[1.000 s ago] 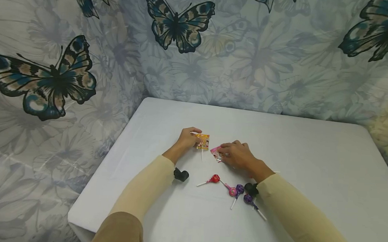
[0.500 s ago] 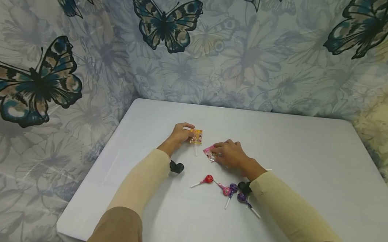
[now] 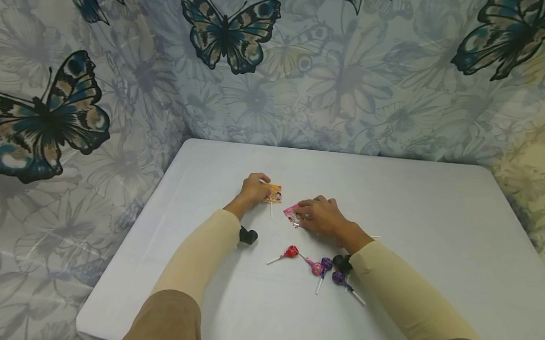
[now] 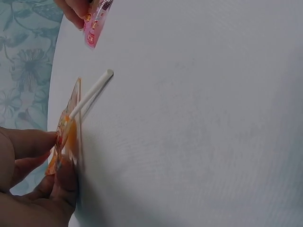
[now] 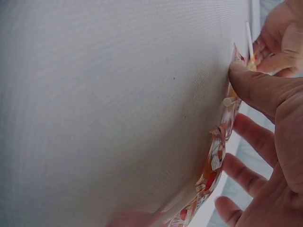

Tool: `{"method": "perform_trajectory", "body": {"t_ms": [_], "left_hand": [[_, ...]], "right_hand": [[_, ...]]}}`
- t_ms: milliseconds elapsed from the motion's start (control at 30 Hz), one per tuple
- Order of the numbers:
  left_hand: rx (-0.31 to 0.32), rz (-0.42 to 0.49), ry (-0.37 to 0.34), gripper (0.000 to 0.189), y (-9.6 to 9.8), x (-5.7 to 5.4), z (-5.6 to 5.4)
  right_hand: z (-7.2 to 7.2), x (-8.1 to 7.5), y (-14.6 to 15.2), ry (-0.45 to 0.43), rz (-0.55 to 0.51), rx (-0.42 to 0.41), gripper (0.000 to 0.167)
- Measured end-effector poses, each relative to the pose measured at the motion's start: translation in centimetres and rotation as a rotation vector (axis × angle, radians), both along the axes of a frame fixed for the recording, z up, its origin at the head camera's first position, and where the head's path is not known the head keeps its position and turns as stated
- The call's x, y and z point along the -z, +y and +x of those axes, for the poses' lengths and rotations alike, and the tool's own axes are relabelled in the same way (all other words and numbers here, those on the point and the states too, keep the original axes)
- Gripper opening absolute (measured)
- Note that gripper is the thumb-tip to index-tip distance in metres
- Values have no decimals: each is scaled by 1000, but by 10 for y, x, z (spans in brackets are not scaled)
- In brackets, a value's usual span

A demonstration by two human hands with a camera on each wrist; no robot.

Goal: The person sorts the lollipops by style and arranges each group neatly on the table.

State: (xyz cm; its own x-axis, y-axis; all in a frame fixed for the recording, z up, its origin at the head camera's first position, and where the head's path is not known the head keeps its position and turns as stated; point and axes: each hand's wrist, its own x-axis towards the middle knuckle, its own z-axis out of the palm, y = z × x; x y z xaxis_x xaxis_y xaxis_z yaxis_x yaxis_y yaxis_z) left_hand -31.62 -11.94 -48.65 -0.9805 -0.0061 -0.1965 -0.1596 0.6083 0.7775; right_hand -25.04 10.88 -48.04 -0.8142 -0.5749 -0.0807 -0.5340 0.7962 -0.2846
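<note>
The left hand pinches one side of a flat orange plastic-wrapped lollipop, on or just above the white tabletop; the right hand pinches a pink plastic packet near it, other fingers loosely spread. Those could snag the clear, red-flecked wrapper next to them, while that black wrist camera (awfully close!) might knock the round purple lollipops askew.

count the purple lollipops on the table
2. One purple lollipop lies beside the pink lollipop; a second purple lollipop lies nearer the right sleeve. Others could be hidden under the right hand or sleeve.
</note>
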Motion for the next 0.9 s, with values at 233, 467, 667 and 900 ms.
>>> {"method": "perform_trajectory", "body": {"t_ms": [233, 467, 667, 900], "left_hand": [[49, -160, 77, 19, 3, -2, 6], [98, -177, 84, 25, 2, -2, 11], [142, -172, 50, 31, -2, -3, 12], [160, -146, 36, 31, -2, -3, 15]], "right_hand": [[1, 0, -2, -11, -5, 4, 40], [3, -3, -2, -14, 8, 22, 40], [2, -3, -3, -28, 4, 12, 40], [2, -4, -4, -39, 10, 17, 38]]}}
